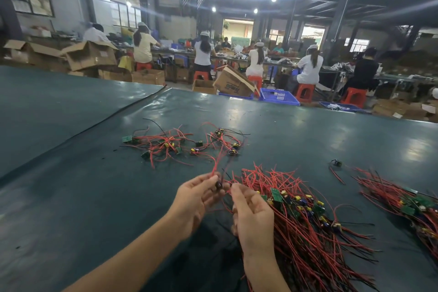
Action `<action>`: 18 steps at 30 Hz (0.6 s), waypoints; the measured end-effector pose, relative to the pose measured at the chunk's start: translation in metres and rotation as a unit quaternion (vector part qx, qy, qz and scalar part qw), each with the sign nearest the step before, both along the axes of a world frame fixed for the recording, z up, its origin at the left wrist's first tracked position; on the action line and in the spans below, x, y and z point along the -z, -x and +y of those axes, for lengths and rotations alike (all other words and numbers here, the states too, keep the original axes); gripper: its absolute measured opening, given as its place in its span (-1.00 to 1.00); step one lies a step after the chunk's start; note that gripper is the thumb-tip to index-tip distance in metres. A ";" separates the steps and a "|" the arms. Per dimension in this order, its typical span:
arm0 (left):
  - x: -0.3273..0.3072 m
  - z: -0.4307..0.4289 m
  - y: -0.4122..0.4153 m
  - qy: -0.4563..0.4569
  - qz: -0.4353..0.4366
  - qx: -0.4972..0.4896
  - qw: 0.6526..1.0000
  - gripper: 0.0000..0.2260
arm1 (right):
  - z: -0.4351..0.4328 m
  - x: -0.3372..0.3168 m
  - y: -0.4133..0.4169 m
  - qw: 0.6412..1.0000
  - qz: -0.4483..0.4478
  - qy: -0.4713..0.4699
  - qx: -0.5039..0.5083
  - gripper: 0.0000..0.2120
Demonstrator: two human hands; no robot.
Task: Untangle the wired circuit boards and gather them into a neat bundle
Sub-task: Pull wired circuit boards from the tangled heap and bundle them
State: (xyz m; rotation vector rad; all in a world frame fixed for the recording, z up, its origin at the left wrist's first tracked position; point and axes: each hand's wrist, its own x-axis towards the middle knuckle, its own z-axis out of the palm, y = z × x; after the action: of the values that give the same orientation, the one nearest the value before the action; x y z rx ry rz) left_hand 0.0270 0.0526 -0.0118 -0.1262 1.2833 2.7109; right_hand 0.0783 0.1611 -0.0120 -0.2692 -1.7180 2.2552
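My left hand [194, 199] pinches a small circuit board [218, 185] with red wires that run up toward the tangled pile [180, 144] farther out on the table. My right hand [251, 211] is close beside it, its fingertips pinching the red wires next to that board. Under and right of my right hand lies a gathered bundle [305, 220] of boards with red and black wires. A second bundle [407, 204] lies at the right edge.
The dark green table cover [83, 197] has a seam running diagonally on the left. One loose board [336, 163] lies between the two bundles. Beyond the far edge are blue crates [279, 97], cardboard boxes and seated workers.
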 end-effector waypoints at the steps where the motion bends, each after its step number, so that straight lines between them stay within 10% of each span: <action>1: 0.005 0.001 -0.005 0.019 0.012 0.009 1.000 -0.88 | -0.001 0.000 -0.001 1.000 0.011 -0.022 -0.003 -0.95; 12: 0.009 0.001 -0.023 0.163 0.126 -0.052 0.977 -0.83 | 0.002 0.004 -0.002 0.977 0.059 -0.203 0.036 -0.71; 18: 0.004 -0.005 -0.017 0.093 0.075 -0.058 0.991 -0.85 | 0.006 0.000 -0.001 0.999 -0.011 -0.014 0.026 -0.75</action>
State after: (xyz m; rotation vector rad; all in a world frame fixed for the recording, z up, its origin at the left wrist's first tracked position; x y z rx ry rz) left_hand 0.0440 0.0475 -0.0155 -0.0174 1.6184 2.7361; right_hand 0.0796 0.1668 -0.0116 -0.3309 -1.7323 2.1977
